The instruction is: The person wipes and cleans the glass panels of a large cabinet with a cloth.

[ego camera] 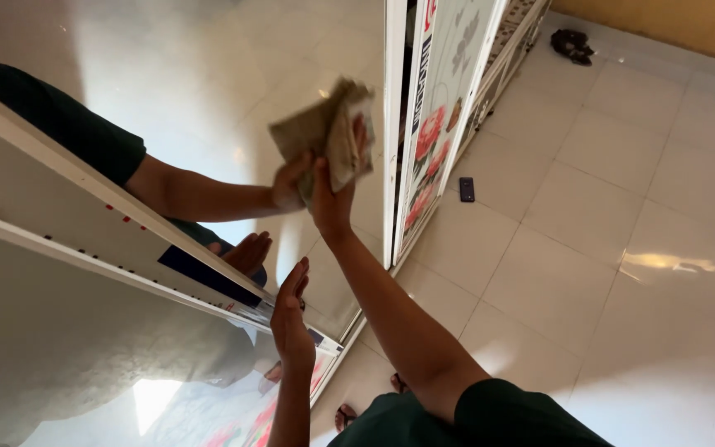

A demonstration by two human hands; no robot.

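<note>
A: What is the person's right hand [333, 203] doing?

B: It is closed around a crumpled tan cloth [328, 136], pressing it flat against the mirror panel [208, 91] near the panel's right edge, just beside the white frame [393, 124]. The arm reaches up from the lower right, with a dark green sleeve [523, 422] at the shoulder.

A: And the left hand [290, 319]?

B: It is open, fingers straight and together, holding nothing. It stands close to the glass near the lower right corner of the mirror panel; whether it touches the surface cannot be told.

A: What shows in the glass?

B: The reflection of both arms: a reflected hand meets the cloth from the left, and a reflected open palm sits just above the left hand. A white band [84, 215] with small coloured marks runs slantwise across the lower left of the mirror.

A: What lies past the frame?

B: A door panel [432, 141] printed with red flowers, standing edge-on, then a floor of pale tiles [589, 248]. A small dark phone-like object [467, 189] lies on the tiles near the foot of the door, and a dark crumpled thing [573, 44] rests at the far edge by the wall. Sandalled toes [345, 416] show at the bottom.
</note>
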